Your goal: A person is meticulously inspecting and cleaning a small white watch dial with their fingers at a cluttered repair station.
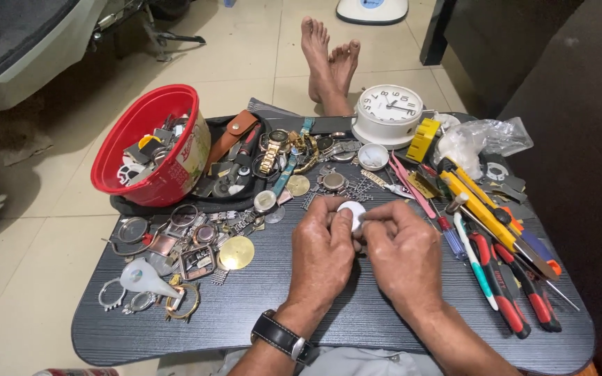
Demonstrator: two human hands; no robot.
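White disc point(352, 211) between 2 hands (left hand point(323, 252), right hand point(402, 251))

Item: small round white disc point(351, 211), smooth, plain-faced. State: held, lifted clear of the dark surface point(259, 306). Pose: partly covered, upper curve showing, tilt unclear. Location: pinched between fingers point(336, 209) of both hands, thumbs meeting at its edge.

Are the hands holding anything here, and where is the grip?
Both hands pinch a small round white piece by its rim: left hand on its left edge, right hand on its right, above the dark table.
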